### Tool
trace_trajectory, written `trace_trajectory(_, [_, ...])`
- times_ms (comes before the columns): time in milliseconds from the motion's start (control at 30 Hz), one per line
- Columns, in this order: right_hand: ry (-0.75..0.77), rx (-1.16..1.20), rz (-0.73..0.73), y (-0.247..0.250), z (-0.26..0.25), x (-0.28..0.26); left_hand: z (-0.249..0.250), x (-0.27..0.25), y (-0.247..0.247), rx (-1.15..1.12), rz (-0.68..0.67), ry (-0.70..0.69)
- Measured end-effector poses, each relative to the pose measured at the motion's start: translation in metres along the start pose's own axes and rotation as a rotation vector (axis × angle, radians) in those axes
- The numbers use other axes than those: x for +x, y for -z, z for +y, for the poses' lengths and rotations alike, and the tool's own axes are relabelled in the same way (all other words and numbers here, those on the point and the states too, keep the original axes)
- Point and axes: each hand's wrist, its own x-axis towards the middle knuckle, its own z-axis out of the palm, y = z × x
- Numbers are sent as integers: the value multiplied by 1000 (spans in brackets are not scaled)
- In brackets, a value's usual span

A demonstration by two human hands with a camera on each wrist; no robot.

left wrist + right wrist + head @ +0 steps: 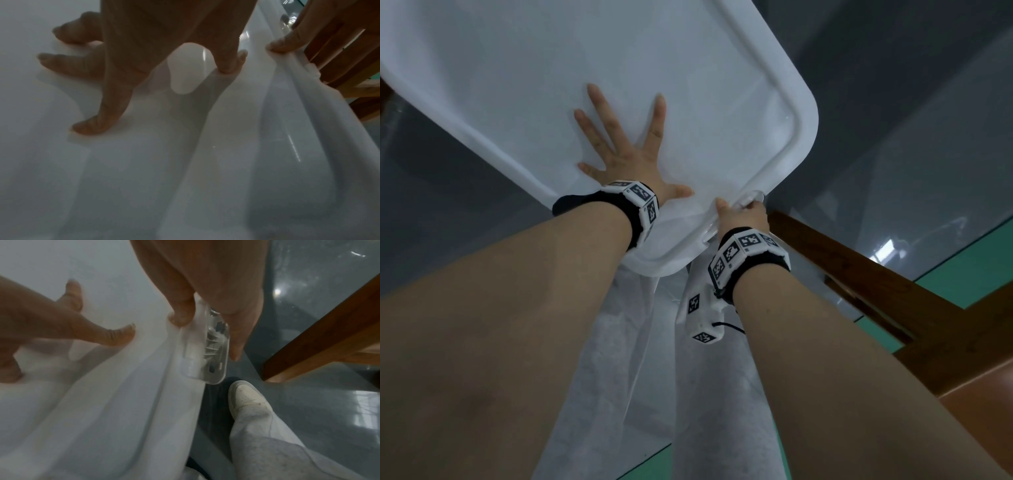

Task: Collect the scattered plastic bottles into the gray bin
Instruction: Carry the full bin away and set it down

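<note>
A large white plastic lid [619, 68] fills the upper part of the head view, tilted over the floor. My left hand [625, 137] lies flat on its surface with the fingers spread; the left wrist view shows the fingertips [96, 125] pressing on the lid [185, 162]. My right hand [741, 214] grips the clear latch [205, 350] at the lid's near edge, with the thumb on top and the fingers curled behind it. No bottles are in any view, and no gray bin shows.
A brown wooden furniture frame [876, 284] runs along the right, close to my right hand. The floor is glossy gray [893, 120] with a green strip [962, 270]. My legs in light gray trousers [722, 394] and a white shoe [248, 399] are below the lid.
</note>
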Motion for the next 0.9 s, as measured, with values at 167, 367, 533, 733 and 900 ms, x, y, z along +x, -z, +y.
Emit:
trace_trajectory(167, [-44, 66, -93, 10, 7, -1, 1, 1, 0, 12, 3, 7])
trace_trajectory(367, [-19, 65, -157, 17, 12, 7, -1, 1, -1, 16, 6, -2])
trace_trajectory(533, [55, 56, -139, 12, 19, 7, -2, 0, -2, 22, 13, -5])
trace_trajectory(733, [25, -87, -86, 7, 4, 0, -2, 0, -2, 25, 22, -7])
trace_trajectory(900, [70, -150, -105, 8, -3, -5, 0, 2, -2, 40, 22, 8])
